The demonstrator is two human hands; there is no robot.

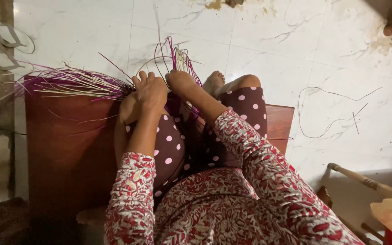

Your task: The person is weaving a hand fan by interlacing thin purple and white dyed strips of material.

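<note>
Head view looks down on two patterned sleeves reaching forward over polka-dot trousers and a red-brown mat (69, 149). Left hand (148, 90) is curled closed on a bundle of thin purple and pale strips (75, 84), which fans out to the left from that fist across the mat's far edge. Right hand (180, 81) pinches upright strands (178, 56) that arch just beyond its fingers. Farther off, sandals (7, 43) lie on the white marble floor (273, 50).

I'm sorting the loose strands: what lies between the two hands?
In the head view, upright purple and pale strands rise from the narrow gap between the left hand and right hand, both gripping them.
</note>
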